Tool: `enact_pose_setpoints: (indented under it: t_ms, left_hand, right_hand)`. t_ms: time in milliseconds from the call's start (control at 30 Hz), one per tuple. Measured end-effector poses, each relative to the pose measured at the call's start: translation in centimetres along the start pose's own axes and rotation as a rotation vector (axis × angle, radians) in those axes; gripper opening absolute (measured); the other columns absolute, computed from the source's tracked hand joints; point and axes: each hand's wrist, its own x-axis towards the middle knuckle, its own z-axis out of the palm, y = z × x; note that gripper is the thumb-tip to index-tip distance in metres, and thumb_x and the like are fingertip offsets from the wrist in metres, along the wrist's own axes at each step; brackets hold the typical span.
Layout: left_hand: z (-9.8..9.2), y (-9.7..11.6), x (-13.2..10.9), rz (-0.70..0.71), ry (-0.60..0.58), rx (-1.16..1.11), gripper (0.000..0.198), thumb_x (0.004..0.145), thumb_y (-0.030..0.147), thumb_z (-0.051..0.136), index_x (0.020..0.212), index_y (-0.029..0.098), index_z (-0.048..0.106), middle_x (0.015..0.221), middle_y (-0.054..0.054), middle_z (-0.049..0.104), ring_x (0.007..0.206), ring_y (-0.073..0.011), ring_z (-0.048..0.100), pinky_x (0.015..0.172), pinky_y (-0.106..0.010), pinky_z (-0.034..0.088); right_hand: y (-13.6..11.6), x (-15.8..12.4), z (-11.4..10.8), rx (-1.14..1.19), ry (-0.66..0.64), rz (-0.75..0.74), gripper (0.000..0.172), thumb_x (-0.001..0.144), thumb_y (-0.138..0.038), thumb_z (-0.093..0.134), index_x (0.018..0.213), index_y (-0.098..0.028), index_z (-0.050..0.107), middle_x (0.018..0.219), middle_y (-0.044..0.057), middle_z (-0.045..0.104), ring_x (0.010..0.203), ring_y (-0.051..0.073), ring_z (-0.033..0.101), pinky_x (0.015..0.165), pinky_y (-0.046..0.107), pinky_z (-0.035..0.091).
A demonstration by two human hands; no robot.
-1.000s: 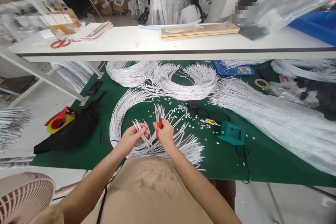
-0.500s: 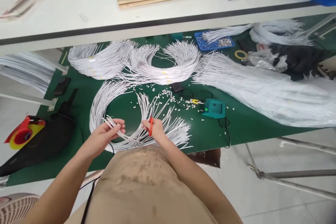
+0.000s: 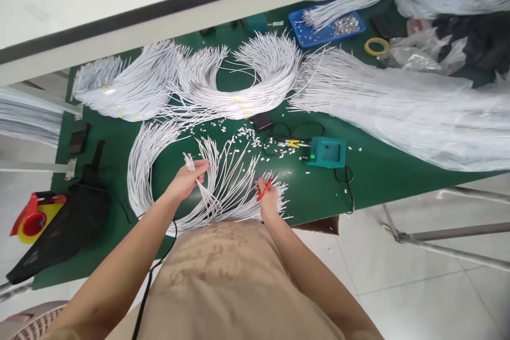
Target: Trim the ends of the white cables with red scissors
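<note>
My left hand (image 3: 187,178) is closed around the ends of several white wires (image 3: 207,197), raised above the near coil. In my right hand (image 3: 268,202) is a red-handled tool (image 3: 264,190), which looks like small scissors or tweezers; its dark tip points up and right over the loose wire ends (image 3: 281,194). The near coil of white wires (image 3: 137,170) curves on the green table in front of my body. Loose strands fan out between my two hands. Small white clippings (image 3: 249,135) are scattered beyond them.
A teal device (image 3: 326,153) with a cable stands right of the clippings. More wire bundles (image 3: 255,101) lie behind, with a large plastic-wrapped bundle (image 3: 398,111) on the right. A blue tray (image 3: 305,37) holds small metal parts. A red tape dispenser (image 3: 35,215) sits left, and a white shelf (image 3: 59,16) overhangs the back.
My left hand has moved right and up with the wires. My right hand has moved right with the red-handled tool, away from the left. The view has shifted downward.
</note>
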Motion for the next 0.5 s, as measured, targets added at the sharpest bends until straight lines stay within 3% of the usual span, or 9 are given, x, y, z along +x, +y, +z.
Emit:
enact_pose_setpoints:
  t_ms: [133, 267, 400, 500]
  left_hand:
    - [4.2, -0.7, 5.1, -0.084, 0.023, 0.24, 0.033, 0.064, 0.032, 0.065, 0.09, 0.011, 0.063, 0.05, 0.003, 0.049, 0.043, -0.0074, 0.043, 0.047, -0.021, 0.033]
    - [6.2, -1.8, 8.7, -0.133, 0.112, 0.487, 0.017, 0.061, 0.03, 0.065, 0.068, 0.014, 0.063, 0.045, 0.002, 0.05, 0.055, -0.0156, 0.055, 0.054, -0.024, 0.038]
    - [7.0, -2.0, 10.2, -0.118, 0.162, 0.632, 0.015, 0.058, 0.029, 0.066, 0.055, 0.016, 0.059, 0.051, -0.003, 0.054, 0.074, -0.0225, 0.059, 0.063, -0.026, 0.039]
    - [7.3, -1.5, 9.8, -0.083, 0.116, 0.659, 0.015, 0.062, 0.028, 0.062, 0.054, 0.016, 0.059, 0.05, -0.002, 0.052, 0.07, -0.0217, 0.058, 0.063, -0.026, 0.038]
  right_hand:
    - [-1.9, 0.8, -1.1, -0.047, -0.06, -0.08, 0.035, 0.066, -0.045, 0.06, 0.083, -0.015, 0.065, 0.075, 0.004, 0.065, 0.063, 0.012, 0.055, 0.061, 0.024, 0.041]
    - [-2.5, 1.3, -2.2, -0.272, -0.171, -0.161, 0.033, 0.07, -0.046, 0.055, 0.078, -0.016, 0.067, 0.064, 0.001, 0.062, 0.059, 0.013, 0.053, 0.058, 0.025, 0.039]
    - [-2.5, 1.6, -2.8, -0.419, -0.213, -0.147, 0.034, 0.071, -0.045, 0.052, 0.079, -0.016, 0.068, 0.063, 0.001, 0.061, 0.059, 0.014, 0.052, 0.057, 0.025, 0.038]
    - [-3.0, 2.2, -2.3, -0.449, -0.26, -0.102, 0.032, 0.07, -0.044, 0.053, 0.075, -0.016, 0.067, 0.061, 0.001, 0.06, 0.057, 0.013, 0.052, 0.055, 0.024, 0.038]
